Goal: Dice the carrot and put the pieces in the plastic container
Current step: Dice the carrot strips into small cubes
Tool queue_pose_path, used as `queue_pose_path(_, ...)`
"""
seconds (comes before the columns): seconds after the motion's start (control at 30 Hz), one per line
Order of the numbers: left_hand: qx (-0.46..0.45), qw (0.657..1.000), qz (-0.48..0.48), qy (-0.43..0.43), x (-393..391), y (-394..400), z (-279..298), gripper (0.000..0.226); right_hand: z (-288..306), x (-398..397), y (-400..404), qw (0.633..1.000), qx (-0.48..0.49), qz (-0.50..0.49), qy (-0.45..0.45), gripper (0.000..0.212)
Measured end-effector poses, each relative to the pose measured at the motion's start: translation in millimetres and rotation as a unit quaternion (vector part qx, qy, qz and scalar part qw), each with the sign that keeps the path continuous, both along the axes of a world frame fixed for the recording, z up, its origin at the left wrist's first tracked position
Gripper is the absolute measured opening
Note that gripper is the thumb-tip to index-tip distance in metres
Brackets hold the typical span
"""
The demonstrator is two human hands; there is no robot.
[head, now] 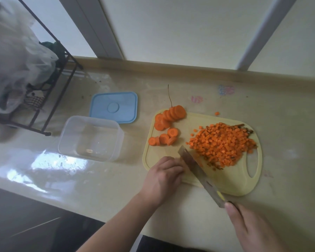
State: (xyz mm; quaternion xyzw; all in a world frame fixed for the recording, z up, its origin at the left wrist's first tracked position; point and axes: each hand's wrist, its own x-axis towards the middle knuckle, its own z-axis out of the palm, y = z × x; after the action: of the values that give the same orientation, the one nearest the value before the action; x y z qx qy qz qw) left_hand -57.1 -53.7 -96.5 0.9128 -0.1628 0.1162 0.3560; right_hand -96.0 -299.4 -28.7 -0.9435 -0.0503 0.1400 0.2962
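Glossy beige counter [280, 124] by window, yellow board [244, 186], R hand [253, 228] grip on knife [200, 173], L hand [164, 177] curled, contents unclear

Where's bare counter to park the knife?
Bare counter lies right of the cutting board, and between the plastic container and the board. The board itself is crowded with carrot slices and dice.

The left hand [165, 176] lies knuckles up on the near left part of the cutting board [244, 186], fingers curled under. The right hand [253, 228] is off the board's near edge, gripping the knife [198, 170], whose blade slants across the board beside the left fingers.
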Motion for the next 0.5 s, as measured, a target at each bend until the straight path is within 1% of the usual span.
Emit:
queue_pose_path(0.03, -0.011, 1.0, 0.006, 0.009, -0.7, 1.5, -0.8, 0.015, 3.1, -0.7, -0.5, 1.0, -0.001, -0.002, -0.009, 0.067)
queue_pose_path(0.1, -0.055, 0.997, 0.03, 0.036, -2.3, 4.3, 0.1, 0.013, 4.9, -1.8, 0.7, 0.998, 0.052, -0.04, -0.007, 0.076)
queue_pose_path(0.17, -0.12, 0.987, 0.086, 0.066, -4.6, 5.6, 6.1, 0.007, 4.7, -5.5, 1.0, 0.991, 0.1, -0.07, 0.048, 0.088)
queue_pose_path(0.2, -0.154, 0.976, 0.129, 0.079, -5.5, 6.3, 9.7, 0.008, 5.8, -6.8, 1.4, 0.991, 0.099, -0.065, 0.058, 0.09)
queue_pose_path(0.27, -0.223, 0.944, 0.215, 0.116, -6.2, 7.6, 16.2, 0.011, 7.3, -8.8, 4.0, 0.993, 0.094, -0.044, 0.063, 0.091)
queue_pose_path(0.33, -0.272, 0.911, 0.269, 0.154, -5.9, 9.5, 18.6, 0.012, 5.1, -9.6, 8.0, 0.992, 0.087, -0.028, 0.085, 0.099)
queue_pose_path(0.4, -0.29, 0.896, 0.286, 0.173, -5.1, 11.4, 19.1, 0.015, 3.4, -8.6, 12.0, 0.991, 0.057, -0.025, 0.116, 0.11)
queue_pose_path(0.43, -0.289, 0.897, 0.285, 0.175, -4.5, 11.7, 19.3, 0.016, 4.1, -8.2, 12.6, 0.989, 0.055, -0.029, 0.137, 0.113)
queue_pose_path(0.5, -0.273, 0.904, 0.279, 0.177, -3.0, 11.6, 18.5, 0.013, 7.6, -6.9, 9.7, 0.985, 0.068, -0.046, 0.149, 0.112)
